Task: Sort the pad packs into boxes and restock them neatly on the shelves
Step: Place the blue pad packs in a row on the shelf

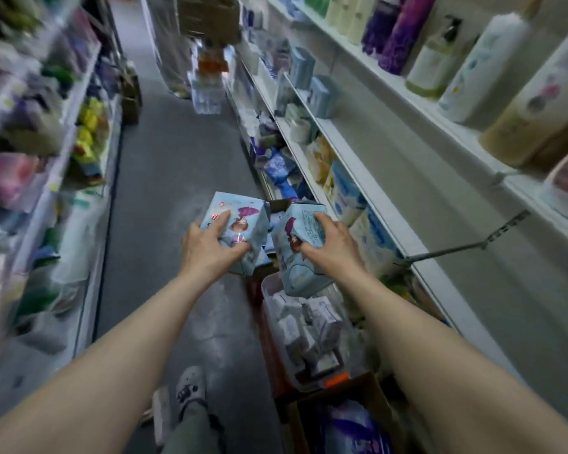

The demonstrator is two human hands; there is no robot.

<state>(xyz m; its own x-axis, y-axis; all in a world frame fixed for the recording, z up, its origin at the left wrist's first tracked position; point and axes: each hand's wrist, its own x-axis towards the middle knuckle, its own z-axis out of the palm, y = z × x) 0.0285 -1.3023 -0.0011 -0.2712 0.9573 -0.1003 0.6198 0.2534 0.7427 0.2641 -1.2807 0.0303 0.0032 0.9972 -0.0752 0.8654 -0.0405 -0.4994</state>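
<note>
I hold two light blue pad packs with a purple picture on them, one in each hand. My left hand (210, 247) grips the left pad pack (240, 211) from above. My right hand (328, 244) grips the right pad pack (304, 276), which is tilted. Both packs hang over the aisle floor above a clear plastic bin (271, 309) filled with several small white and lilac packs (322, 322). A brown cardboard box (368, 386) with blue and purple packs stands nearest to me. A dark box (277, 204) lies behind the held packs.
White shelves (371, 188) run along the right with blue packs, bottles and boxes. Colourful goods fill blurred shelves (63, 152) on the left. The grey aisle floor (174, 178) runs ahead to wrapped bottle packs (207, 96). My foot in a grey clog (191, 388) is below.
</note>
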